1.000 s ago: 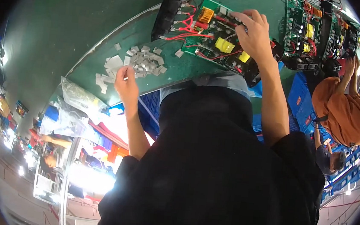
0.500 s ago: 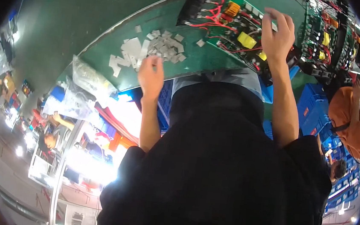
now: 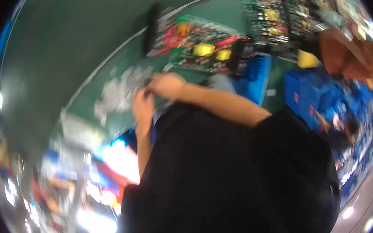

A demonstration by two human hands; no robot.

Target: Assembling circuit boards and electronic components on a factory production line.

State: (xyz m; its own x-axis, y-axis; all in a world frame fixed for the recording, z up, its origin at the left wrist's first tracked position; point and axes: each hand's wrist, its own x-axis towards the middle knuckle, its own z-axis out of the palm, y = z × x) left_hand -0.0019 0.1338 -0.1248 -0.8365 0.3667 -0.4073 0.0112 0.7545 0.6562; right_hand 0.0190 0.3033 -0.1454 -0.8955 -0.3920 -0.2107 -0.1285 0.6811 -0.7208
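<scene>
My left hand (image 3: 143, 107) and my right hand (image 3: 168, 86) meet at the near edge of a pile of flat, pale grey pieces (image 3: 120, 88) on the green table. Fingertips of both are pinched close together around a small dark spot, too blurred to name. To the right of the pile lies a green circuit board (image 3: 186, 62) with red wires, an orange coil and yellow blocks. Neither hand touches it.
A black part (image 3: 152, 29) stands at the board's left end. More board assemblies (image 3: 268, 21) sit at the far right. Blue crates (image 3: 308, 94) are on the right, with people beyond. Clear plastic bags (image 3: 78, 131) lie at the table's left end.
My right hand has left the circuit board and come across to the left, beside my left hand at the grey pieces. The whole view has swung and blurred.
</scene>
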